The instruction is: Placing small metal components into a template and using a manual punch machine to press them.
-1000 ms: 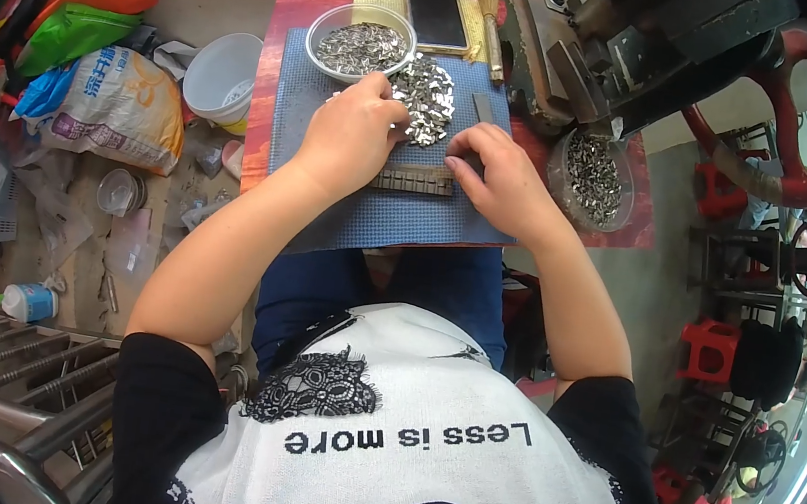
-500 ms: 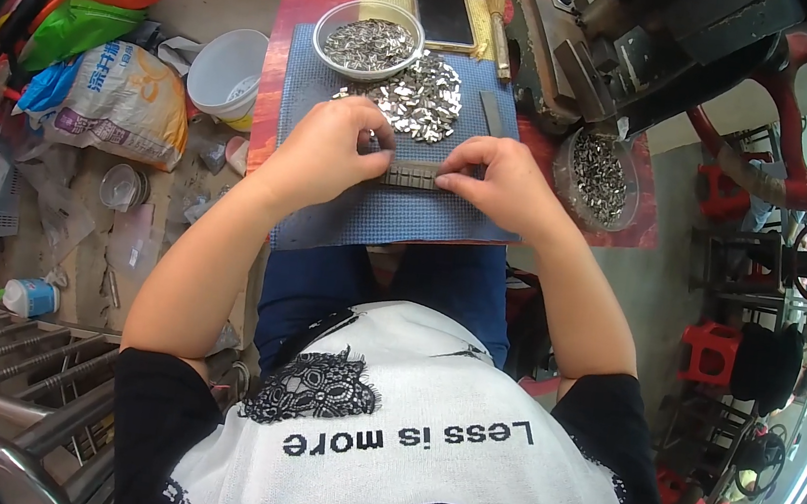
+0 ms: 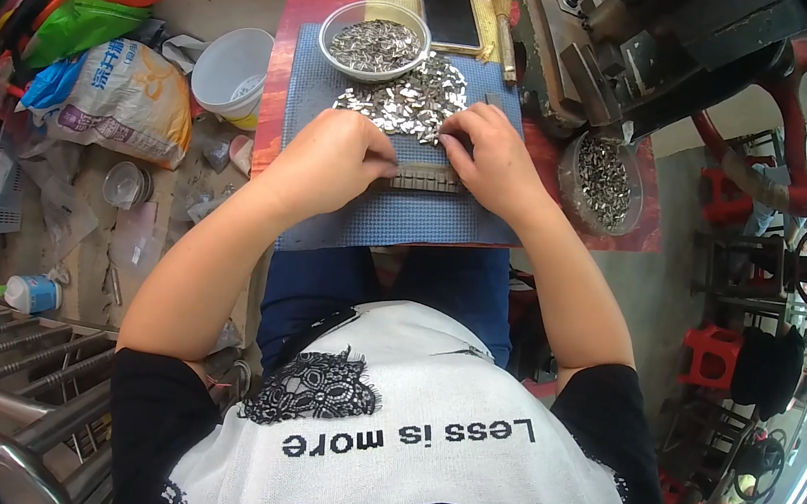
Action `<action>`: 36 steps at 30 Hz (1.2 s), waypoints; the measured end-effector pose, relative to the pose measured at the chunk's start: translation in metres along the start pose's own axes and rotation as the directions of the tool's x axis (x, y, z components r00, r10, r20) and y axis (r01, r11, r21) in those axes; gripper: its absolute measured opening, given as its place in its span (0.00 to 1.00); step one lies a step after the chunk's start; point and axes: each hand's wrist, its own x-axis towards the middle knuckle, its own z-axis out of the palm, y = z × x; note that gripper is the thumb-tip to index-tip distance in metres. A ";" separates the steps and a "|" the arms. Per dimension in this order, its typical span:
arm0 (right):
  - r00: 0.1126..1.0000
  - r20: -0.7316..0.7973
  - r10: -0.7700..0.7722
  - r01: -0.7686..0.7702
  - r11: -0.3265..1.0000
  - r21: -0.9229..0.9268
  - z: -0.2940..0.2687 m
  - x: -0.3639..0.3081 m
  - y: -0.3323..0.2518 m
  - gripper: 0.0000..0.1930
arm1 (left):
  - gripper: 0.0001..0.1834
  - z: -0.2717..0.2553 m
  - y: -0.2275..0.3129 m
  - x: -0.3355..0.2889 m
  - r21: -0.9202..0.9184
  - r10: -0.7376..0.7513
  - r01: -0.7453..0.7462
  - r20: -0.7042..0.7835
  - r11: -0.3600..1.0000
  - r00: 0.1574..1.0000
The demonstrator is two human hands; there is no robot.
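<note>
On the blue ribbed mat [image 3: 367, 222] lies a narrow grey metal bar with a row of slots [image 3: 424, 179]. The fingers of my left hand [image 3: 334, 163] are closed at the bar's left end and appear to grip it. Behind the bar spreads a pile of small shiny metal pieces [image 3: 407, 101]. My right hand [image 3: 497, 163] is at the pile's right edge, thumb and fingers curled in together. Whatever lies between those fingertips is too small to make out. A clear round tub [image 3: 370, 74] full of similar pieces stands behind the pile.
At the back lie a phone [image 3: 449, 12] and a small straw brush [image 3: 502, 27]. A dark machine press [image 3: 587, 68] rises at the right, with another tub of metal pieces [image 3: 602, 181] below it. A white bucket [image 3: 229, 74] and stuffed sacks [image 3: 125, 102] stand on the left.
My right hand has left the bar's right end and moved up to the edge of the pile. My left hand stays by the bar's left end.
</note>
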 end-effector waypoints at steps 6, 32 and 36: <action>0.997 -0.014 -0.075 0.076 0.995 0.068 -0.013 -0.012 -0.013 0.05 | 0.06 0.025 -0.002 0.025 0.106 0.075 -0.052 -0.232 0.993 0.970; 0.999 -0.048 -0.025 0.024 1.000 -0.016 0.008 0.007 -0.010 0.05 | 0.06 0.018 -0.002 -0.011 -0.264 -0.136 0.116 -0.059 0.957 0.989; 0.998 -0.062 -0.001 0.002 1.000 0.025 0.003 0.004 -0.007 0.06 | 0.07 0.024 -0.015 -0.012 0.031 0.153 -0.149 -0.212 0.988 0.965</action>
